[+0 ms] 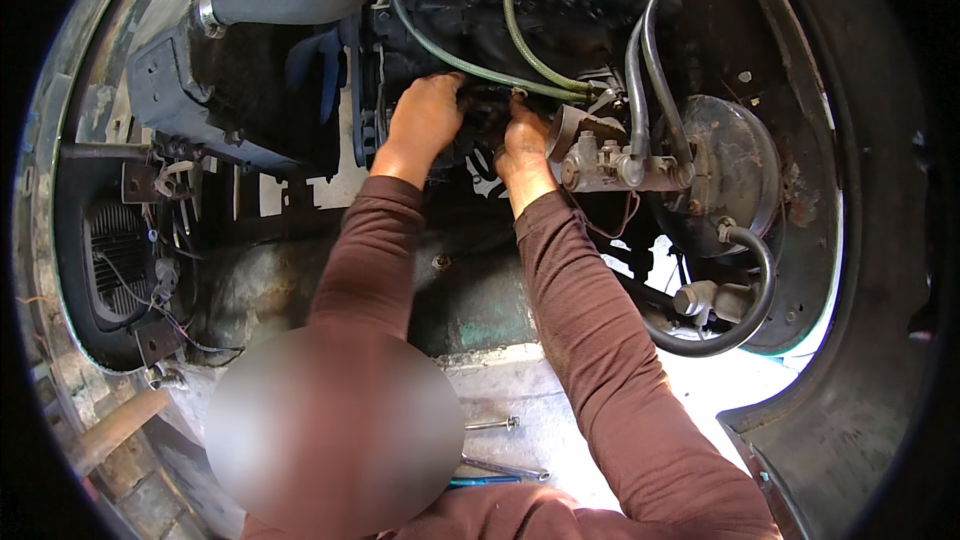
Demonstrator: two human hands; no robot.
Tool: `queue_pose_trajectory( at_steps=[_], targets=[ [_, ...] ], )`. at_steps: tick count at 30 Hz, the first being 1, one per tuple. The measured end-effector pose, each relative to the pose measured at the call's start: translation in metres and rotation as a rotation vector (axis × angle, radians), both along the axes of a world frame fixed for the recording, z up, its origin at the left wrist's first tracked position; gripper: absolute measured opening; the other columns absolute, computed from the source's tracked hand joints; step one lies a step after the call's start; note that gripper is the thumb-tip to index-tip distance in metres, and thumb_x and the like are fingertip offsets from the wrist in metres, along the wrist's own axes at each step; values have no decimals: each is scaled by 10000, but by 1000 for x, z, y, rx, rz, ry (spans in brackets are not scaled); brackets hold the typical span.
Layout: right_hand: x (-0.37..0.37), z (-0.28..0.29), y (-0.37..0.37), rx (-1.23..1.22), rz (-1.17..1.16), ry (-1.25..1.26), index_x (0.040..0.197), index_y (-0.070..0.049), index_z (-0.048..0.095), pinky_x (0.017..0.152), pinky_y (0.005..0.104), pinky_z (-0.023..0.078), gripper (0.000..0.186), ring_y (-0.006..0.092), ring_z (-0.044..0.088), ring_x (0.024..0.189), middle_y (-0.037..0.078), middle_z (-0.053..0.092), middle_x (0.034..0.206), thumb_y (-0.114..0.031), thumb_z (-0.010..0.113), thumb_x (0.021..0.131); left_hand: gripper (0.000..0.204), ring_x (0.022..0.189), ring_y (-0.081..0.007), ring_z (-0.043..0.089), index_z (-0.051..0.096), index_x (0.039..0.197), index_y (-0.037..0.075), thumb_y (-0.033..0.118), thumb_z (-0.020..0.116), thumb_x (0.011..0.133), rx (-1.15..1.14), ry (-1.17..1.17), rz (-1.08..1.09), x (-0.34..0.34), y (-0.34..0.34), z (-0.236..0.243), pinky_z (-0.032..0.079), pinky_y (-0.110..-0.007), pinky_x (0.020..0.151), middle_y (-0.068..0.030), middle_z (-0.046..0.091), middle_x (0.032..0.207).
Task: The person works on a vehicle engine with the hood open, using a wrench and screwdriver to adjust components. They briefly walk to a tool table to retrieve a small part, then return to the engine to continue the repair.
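While the fingers of the left hand [425, 118] and right hand [524, 140] are buried against the dark engine block [480, 30], their grip cannot be determined. Work by feel beneath the green hoses [520, 40], keeping wrists clear of the brake master cylinder [620, 168] just beside the right hand.

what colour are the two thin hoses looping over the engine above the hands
Translucent green: hoses show best in the head view, curving down toward the hands.

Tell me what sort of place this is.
Probably a vehicle repair spot: both hands, left hand and right hand, work at an engine with hoses, and wrenches lie on the ground below.
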State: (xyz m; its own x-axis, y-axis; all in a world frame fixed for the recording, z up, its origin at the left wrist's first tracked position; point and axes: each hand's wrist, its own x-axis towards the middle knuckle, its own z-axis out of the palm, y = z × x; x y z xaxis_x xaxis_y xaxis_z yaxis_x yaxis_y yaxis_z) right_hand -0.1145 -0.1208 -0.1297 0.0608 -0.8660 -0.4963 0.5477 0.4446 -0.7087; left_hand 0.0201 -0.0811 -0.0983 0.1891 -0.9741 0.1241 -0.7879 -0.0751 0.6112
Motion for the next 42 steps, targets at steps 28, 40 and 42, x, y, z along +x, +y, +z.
queue_pose_trajectory(
  at_steps=[28,40,42],
  targets=[
    [-7,-26,-1,-255,272,263,1276,40,642,976,326,475,321,229,635,1094,136,693,1195,-65,590,977,350,860,-419,695,639,990,21,354,706,910,-269,-206,288,-25,11,-21,577,-510,721,-195,619,1095],
    [-96,122,146,-1034,929,1371,1231,-14,646,973,465,490,320,399,628,1070,207,669,1111,-157,632,946,408,845,-450,698,625,1013,37,399,740,863,-239,-219,266,-29,6,-28,578,-546,709,-216,617,1156],
    [-124,158,174,-1007,943,1252,1220,-35,650,906,460,507,301,380,635,1015,177,665,1066,-135,647,936,432,865,-445,703,651,1031,42,419,760,851,-275,-286,303,-17,10,-29,581,-550,722,-192,627,1146]
  ],
)
